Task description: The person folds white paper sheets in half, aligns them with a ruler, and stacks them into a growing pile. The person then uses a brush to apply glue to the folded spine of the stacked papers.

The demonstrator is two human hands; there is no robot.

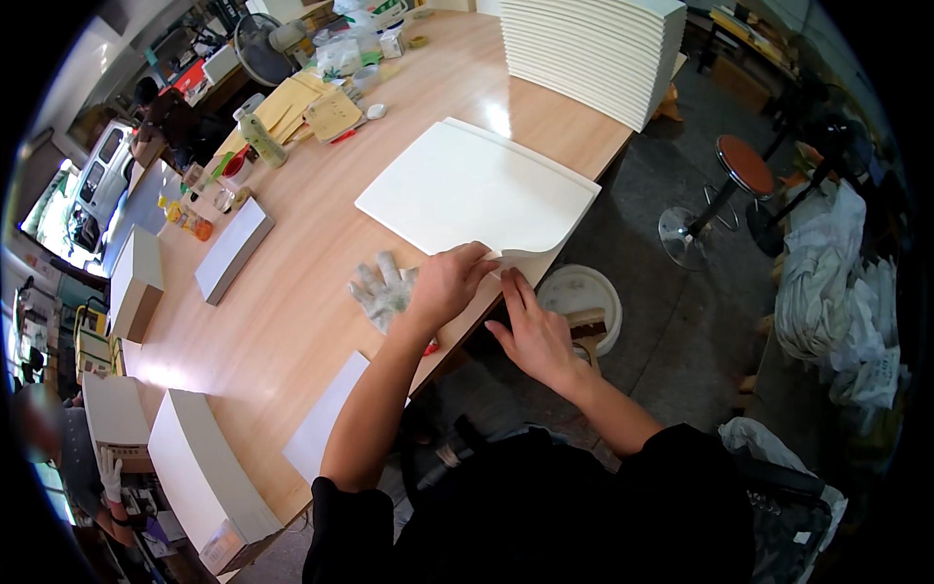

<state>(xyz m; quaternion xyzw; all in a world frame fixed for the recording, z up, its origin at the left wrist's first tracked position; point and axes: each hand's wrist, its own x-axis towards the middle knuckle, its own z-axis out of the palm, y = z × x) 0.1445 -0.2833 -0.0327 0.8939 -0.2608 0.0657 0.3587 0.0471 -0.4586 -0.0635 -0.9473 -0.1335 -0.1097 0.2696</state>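
A large white sheet (pixel 477 185) lies flat on the wooden table (pixel 292 311), its near corner curling up over the table's edge. My left hand (pixel 449 282) pinches that corner between thumb and fingers. My right hand (pixel 533 331) sits just beside it, fingers stretched toward the lifted corner and touching its underside. A grey work glove (pixel 381 288) lies on the table to the left of my left hand.
A tall stack of white boards (pixel 593 54) stands at the far end. White boxes (pixel 233 248) and a white paper (pixel 326 414) lie on the left. A white bucket with a brush (pixel 584 311) sits on the floor below, a red stool (pixel 739 170) beyond. Another person's gloved hand (pixel 109 472) is at far left.
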